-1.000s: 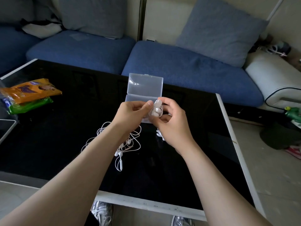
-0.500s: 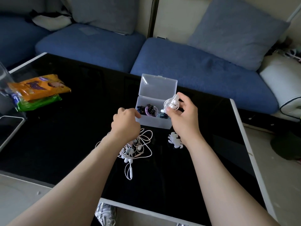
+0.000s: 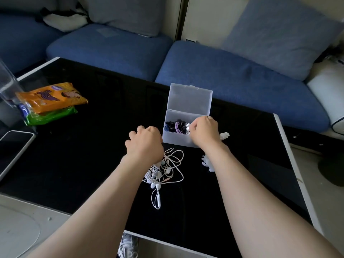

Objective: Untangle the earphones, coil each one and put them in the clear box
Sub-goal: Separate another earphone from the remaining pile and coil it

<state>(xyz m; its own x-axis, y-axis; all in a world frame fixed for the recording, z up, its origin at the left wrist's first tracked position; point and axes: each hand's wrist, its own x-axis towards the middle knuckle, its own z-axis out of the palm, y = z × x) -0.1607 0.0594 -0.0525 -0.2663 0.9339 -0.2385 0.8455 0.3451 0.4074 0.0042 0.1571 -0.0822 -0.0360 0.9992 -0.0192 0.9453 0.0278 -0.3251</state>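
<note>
Black table (image 3: 83, 164), open clear box (image 3: 178, 139), right hand (image 3: 203, 130) pinching white earphone coil (image 3: 188, 126), left hand (image 3: 144, 144) curled

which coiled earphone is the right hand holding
The white one, pinched in the right hand over the clear box; the purple coil and dark coil lie inside.

Purple lettering on orange packet (image 3: 50, 101), too blurred to read
</note>
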